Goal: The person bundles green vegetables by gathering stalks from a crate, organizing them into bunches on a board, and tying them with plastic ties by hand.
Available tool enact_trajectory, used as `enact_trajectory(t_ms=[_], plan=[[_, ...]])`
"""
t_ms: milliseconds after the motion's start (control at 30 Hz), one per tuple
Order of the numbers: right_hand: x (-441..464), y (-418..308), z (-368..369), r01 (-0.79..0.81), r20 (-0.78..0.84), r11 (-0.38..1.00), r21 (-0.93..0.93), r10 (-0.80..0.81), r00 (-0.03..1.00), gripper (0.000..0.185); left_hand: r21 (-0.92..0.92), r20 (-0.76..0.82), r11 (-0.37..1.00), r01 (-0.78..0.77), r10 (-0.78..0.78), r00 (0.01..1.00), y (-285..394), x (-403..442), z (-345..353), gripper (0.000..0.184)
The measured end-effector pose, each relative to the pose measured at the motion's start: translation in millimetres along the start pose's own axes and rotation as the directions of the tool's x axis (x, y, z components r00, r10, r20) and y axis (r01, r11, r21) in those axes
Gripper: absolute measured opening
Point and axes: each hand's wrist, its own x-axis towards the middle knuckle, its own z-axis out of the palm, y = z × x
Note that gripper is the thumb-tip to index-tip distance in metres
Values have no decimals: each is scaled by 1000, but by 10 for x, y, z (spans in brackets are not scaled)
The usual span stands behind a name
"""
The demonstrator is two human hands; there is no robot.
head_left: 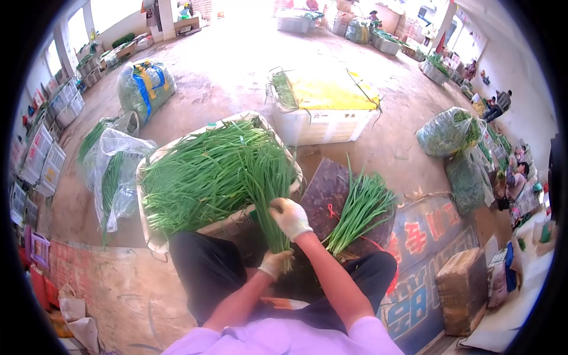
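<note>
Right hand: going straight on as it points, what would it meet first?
The right hand would first meet the green bunch it touches; beyond, probably the basket, though depth is unclear.

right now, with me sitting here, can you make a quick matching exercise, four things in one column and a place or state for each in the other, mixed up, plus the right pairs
Things:
1. held bunch
2. loose pile of stalks
3. white crate
4. brown carton

Places and states:
A. spread on the dark board
B. at the lower right of the view
C. gripped near its lower end by the left hand
D. topped with a yellow cover

Right pairs: 1-C, 2-A, 3-D, 4-B
</note>
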Motion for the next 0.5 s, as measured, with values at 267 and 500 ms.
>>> enact_trajectory(t_ms=[267,500], plan=[[589,66,363,-235,202,969,82,215,956,30,38,-2,996,-76,76,997,61,-75,-5,38],[98,-304,-61,-283,195,758,588,206,959,19,-23,-60,1000,-11,10,998,182,-139,66,30]])
